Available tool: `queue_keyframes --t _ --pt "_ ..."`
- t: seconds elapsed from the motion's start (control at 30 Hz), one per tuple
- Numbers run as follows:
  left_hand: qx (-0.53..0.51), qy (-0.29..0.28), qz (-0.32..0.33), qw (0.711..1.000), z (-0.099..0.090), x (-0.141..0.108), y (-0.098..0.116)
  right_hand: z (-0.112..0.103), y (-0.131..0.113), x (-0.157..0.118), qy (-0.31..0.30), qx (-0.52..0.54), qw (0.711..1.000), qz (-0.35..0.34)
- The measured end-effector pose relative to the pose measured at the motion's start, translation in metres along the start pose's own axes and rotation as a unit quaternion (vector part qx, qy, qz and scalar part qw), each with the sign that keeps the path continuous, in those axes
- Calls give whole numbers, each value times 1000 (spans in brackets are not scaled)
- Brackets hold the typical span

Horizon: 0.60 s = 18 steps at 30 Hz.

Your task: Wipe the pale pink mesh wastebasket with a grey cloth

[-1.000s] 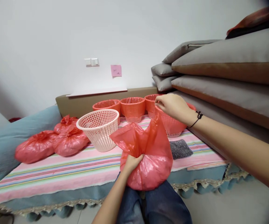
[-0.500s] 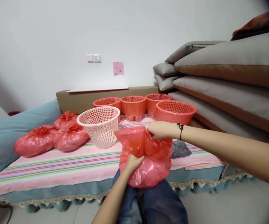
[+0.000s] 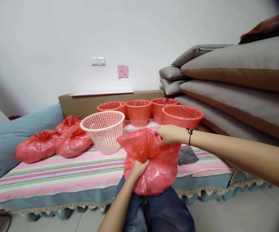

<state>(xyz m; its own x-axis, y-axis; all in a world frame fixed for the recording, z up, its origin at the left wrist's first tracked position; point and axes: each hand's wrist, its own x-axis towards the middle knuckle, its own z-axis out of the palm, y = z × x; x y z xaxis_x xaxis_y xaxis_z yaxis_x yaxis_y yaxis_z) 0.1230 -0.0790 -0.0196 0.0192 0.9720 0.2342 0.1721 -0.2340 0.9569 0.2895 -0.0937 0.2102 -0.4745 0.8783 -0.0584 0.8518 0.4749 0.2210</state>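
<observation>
A full red plastic bag (image 3: 157,177) rests on my knees at the edge of the striped cover. My left hand (image 3: 140,168) is closed round its gathered neck, with the loose top fanning out above. Higher up, my right hand (image 3: 169,133), with a black cord on the wrist, pinches the upper right edge of the bag's mouth. What fills the bag is hidden behind the red plastic. Just behind and to the left stands a pale pink mesh basket (image 3: 107,138).
Tied red bags (image 3: 73,143) lie at the left by the blue armrest (image 3: 40,120). Several red mesh baskets (image 3: 138,111) stand behind. A dark grey cloth (image 3: 187,155) lies right of the bag. Grey cushions (image 3: 233,90) are stacked at the right on the striped cover (image 3: 64,175).
My right hand has shifted slightly right, drawing the bag's top edge out wider. The left hand keeps its hold on the neck, almost unmoved.
</observation>
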Motion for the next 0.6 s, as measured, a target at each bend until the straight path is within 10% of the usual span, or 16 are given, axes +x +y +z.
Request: queue_keyframes --t 0.1,0.33,0.6 --pt "5 1 0 1000 0 -1 0 5 7 -3 -15 0 1000 -3" --pt "8 4 -6 1000 2 -3 -2 -2 20 6 187 40 980 -52" --pt "6 19 -14 1000 -2 -1 -7 6 4 -8 -2 56 998 -5"
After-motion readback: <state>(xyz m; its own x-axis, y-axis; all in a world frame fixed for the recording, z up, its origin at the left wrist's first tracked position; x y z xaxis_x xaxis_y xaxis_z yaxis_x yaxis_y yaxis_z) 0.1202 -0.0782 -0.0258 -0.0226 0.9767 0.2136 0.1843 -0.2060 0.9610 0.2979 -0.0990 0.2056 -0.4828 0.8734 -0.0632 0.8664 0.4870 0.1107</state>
